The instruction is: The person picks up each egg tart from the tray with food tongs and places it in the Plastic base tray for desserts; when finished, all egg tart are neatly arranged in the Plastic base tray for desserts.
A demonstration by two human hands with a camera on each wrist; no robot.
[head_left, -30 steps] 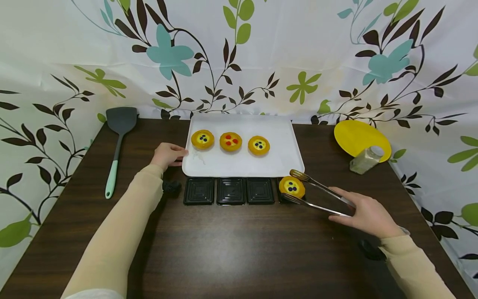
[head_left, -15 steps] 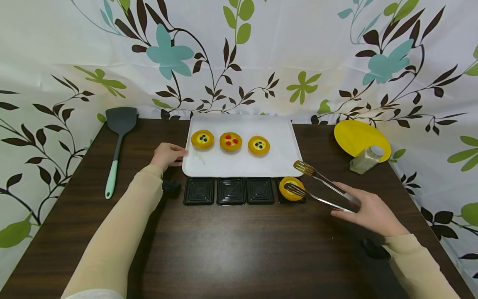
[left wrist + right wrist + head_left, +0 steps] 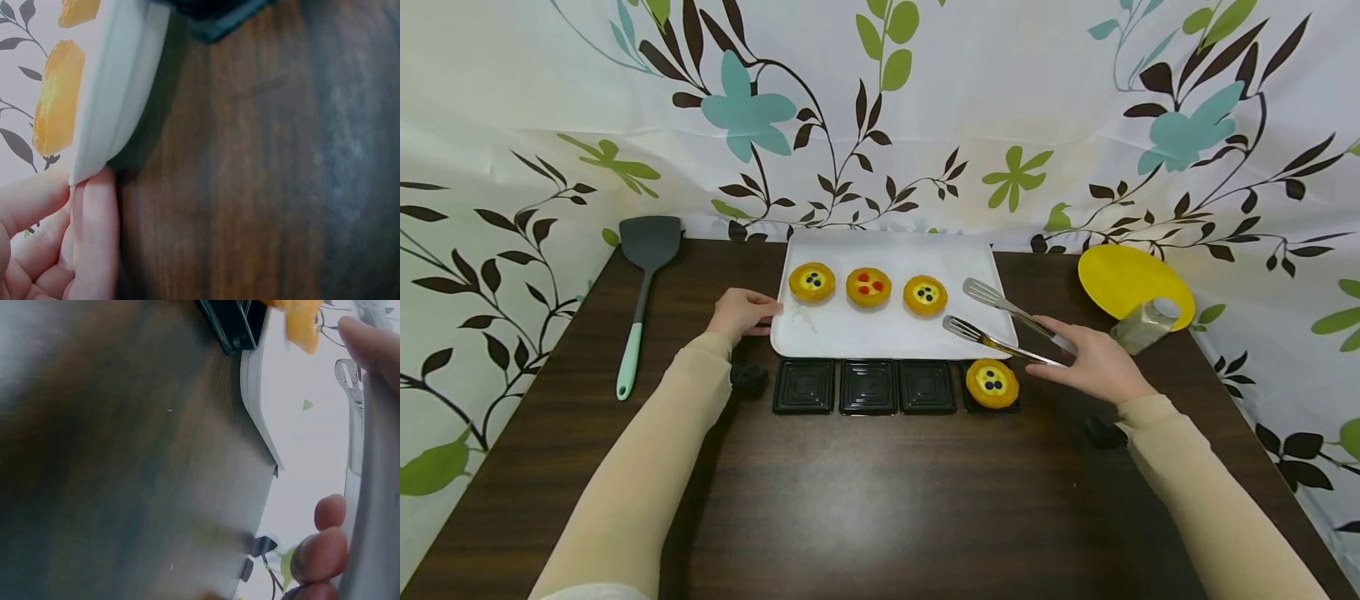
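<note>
My left hand [image 3: 741, 314] pinches the left rim of a white tray [image 3: 865, 335] between thumb and fingers; the left wrist view shows this grip on the tray edge [image 3: 119, 94]. On the tray lie two blueberry-topped tarts [image 3: 812, 282] and a red-topped tart [image 3: 868, 287]. My right hand [image 3: 1097, 360] holds metal tongs [image 3: 1011, 310], spread apart with nothing between their tips, over the tray's right part, just right of the nearest tart [image 3: 925, 295]. Another blueberry tart [image 3: 992, 383] sits in the rightmost black square container; beside it, in a row, are further black containers [image 3: 868, 387].
A grey spatula [image 3: 637, 300] with a mint handle lies at the left. At the right a yellow plate [image 3: 1123, 275] stands behind a tilted shaker jar [image 3: 1144, 325]. A patterned curtain [image 3: 880, 125] hangs behind the dark wooden table [image 3: 865, 492].
The tongs have come away from the tart in the rightmost container and moved up and left over the tray with my right hand. The left hand keeps its hold on the rim.
</note>
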